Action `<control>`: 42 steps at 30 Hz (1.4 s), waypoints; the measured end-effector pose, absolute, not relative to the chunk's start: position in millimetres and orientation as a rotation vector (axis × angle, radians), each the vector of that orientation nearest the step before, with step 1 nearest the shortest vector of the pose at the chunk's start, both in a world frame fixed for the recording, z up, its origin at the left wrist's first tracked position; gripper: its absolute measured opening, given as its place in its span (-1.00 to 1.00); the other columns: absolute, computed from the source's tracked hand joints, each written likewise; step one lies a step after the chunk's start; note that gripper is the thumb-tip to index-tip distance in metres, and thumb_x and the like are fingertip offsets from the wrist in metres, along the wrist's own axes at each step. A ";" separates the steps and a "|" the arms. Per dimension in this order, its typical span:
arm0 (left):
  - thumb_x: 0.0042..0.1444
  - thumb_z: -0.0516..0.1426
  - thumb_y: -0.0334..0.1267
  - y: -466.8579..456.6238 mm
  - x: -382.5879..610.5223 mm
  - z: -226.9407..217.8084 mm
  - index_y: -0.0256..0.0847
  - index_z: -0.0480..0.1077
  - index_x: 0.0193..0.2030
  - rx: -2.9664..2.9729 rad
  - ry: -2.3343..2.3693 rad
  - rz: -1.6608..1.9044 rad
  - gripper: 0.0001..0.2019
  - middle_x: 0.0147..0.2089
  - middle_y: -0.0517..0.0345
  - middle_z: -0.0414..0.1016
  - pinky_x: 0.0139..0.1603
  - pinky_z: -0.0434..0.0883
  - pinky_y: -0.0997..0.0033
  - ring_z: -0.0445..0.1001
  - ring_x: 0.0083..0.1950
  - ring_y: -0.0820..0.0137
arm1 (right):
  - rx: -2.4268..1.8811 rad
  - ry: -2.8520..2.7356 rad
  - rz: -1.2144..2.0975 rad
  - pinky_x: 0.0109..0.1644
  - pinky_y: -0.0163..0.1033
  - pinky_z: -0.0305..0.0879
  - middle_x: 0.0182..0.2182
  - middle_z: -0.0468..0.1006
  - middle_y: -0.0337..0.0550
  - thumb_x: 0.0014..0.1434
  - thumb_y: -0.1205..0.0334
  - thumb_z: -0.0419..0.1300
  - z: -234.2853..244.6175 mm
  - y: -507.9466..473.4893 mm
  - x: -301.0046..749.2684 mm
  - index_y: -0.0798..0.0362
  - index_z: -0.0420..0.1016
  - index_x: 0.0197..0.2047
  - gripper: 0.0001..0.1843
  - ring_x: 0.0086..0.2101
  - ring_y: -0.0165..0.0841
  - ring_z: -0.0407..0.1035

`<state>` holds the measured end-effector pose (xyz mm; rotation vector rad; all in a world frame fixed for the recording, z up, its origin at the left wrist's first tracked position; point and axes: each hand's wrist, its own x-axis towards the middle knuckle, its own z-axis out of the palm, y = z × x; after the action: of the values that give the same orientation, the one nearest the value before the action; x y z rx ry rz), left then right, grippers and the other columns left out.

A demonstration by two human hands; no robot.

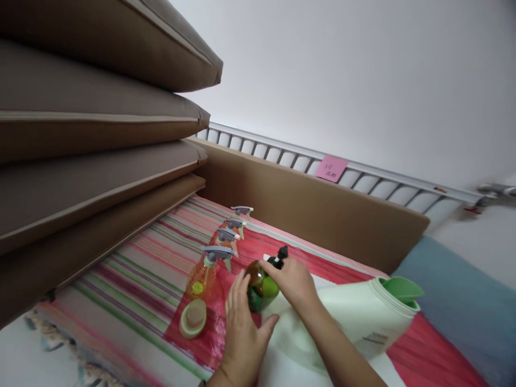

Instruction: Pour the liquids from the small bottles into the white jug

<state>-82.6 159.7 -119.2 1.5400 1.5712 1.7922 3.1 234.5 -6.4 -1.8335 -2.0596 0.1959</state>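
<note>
On the striped cloth (133, 279), just in front of a row of four orange spray bottles (226, 236), stands a small dark amber pump bottle (260, 287) with a green label. Left hand (242, 328) cups its lower body from the near side, fingers curled partway round, thumb spread toward the right. Right hand (294, 282) comes over the shoulder of the bottle, fingertips closed on the neck just below the black pump head (281, 254). Both hands touch it; bottle upright.

Handling, as judged: rigid plastic, smooth, likely slick if wet; light unless full. Body gives the firm grip; the pump collar is the narrow, turnable part.

Nearby: a large white jug (355, 317) lying tilted with its green spout (403, 290) open, a loose green cap (193, 318) just left of the hands, brown cushions (88, 129) stacked at left.
</note>
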 end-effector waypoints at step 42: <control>-0.02 0.18 -0.03 132.8 -89.2 -114.4 0.03 -0.03 0.32 1.632 0.569 1.136 -0.24 0.37 0.08 0.03 0.31 0.00 0.03 -0.01 0.36 0.14 | -1.144 -1.594 1.160 0.23 0.00 0.04 0.14 0.30 0.10 -0.30 -0.23 0.35 -82.8 127.9 102.5 0.03 0.08 0.22 0.08 0.16 -0.01 0.13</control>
<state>-89.2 132.8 -114.4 1.6318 0.5692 1.1357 102.5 127.9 -82.8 -1.1441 -1.5944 1.1599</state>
